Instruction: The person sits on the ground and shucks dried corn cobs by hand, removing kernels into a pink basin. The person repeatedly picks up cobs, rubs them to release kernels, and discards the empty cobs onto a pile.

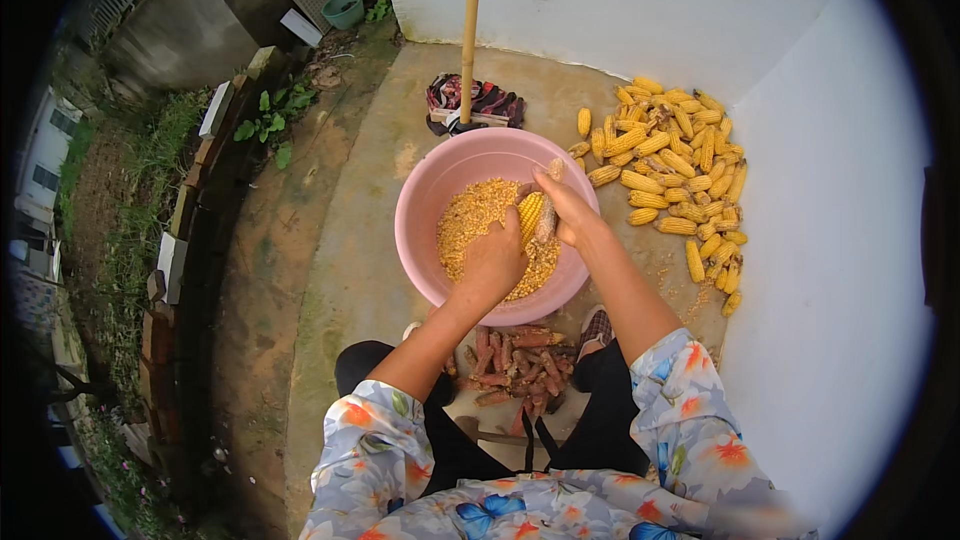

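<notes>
Over a pink plastic basin [409, 240], my left hand [495, 259] grips a yellow ear of corn [530, 214], its thumb lying along the ear. My right hand [564, 204] is closed around a pale, stripped corncob [547, 223], which lies against the ear's right side. The cob's upper end sticks out above my right hand. My fingers partly hide both pieces. Loose corn kernels [472, 214] cover the bottom of the basin below my hands.
A heap of unshelled corn ears [675, 165] lies right, by the white wall [817, 240]. Reddish stripped cobs [517, 367] are piled between my feet. A bamboo pole [471, 22] rises behind the basin beside dark patterned cloth [499, 101]. A low brick edging [180, 210] runs along the left.
</notes>
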`<move>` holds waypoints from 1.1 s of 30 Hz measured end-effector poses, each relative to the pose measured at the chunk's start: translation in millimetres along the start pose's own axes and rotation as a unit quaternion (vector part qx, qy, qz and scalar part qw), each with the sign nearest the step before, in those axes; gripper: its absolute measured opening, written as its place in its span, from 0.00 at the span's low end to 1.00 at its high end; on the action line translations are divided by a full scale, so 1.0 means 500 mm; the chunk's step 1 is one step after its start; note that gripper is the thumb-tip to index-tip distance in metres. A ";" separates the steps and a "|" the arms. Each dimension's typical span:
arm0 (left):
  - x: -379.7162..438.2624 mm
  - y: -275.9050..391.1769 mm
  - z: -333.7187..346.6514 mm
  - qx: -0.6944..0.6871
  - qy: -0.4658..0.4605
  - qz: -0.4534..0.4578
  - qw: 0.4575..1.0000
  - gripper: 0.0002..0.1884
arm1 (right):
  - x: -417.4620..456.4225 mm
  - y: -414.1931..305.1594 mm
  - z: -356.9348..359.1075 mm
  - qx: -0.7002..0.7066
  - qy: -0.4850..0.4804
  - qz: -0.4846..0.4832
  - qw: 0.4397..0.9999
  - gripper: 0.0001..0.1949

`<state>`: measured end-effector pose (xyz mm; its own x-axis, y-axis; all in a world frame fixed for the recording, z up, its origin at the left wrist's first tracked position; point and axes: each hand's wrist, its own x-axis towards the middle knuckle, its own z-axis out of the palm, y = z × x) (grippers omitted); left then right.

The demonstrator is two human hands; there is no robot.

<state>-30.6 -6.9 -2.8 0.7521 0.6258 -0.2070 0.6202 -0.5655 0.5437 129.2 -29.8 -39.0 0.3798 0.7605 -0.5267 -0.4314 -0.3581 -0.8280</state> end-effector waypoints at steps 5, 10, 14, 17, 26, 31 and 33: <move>-0.007 -0.001 0.027 0.013 0.012 -0.006 1.000 0.34 | 0.001 0.031 0.012 -0.113 0.102 -0.110 0.982 0.16; 0.004 -0.004 0.004 -0.123 -0.047 -0.002 0.991 0.30 | 0.001 0.023 -0.002 -0.081 0.082 -0.074 0.991 0.16; 0.021 -0.068 0.039 -0.282 0.051 0.018 0.958 0.27 | -0.035 -0.020 0.043 0.066 -0.022 0.023 0.997 0.22; 0.018 -0.018 0.009 -0.258 -0.015 -0.012 0.966 0.29 | -0.044 -0.009 0.047 -0.019 0.067 -0.101 0.992 0.18; 0.028 -0.034 0.034 -0.266 0.039 0.010 0.963 0.28 | -0.024 -0.002 0.022 -0.163 0.080 -0.126 0.975 0.22; 0.020 -0.015 0.004 -0.233 0.061 0.005 0.971 0.26 | -0.056 -0.029 0.047 0.005 0.060 -0.053 0.997 0.24; 0.016 -0.004 0.006 -0.209 0.056 0.021 0.976 0.25 | -0.044 -0.011 0.046 -0.083 0.109 -0.103 0.985 0.24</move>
<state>-25.0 -2.4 -8.0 0.7313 0.6746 -0.1006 0.4274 -0.3383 0.8384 104.6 -32.1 -18.2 0.6193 0.6991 -0.3574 -0.1941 -0.3048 -0.9324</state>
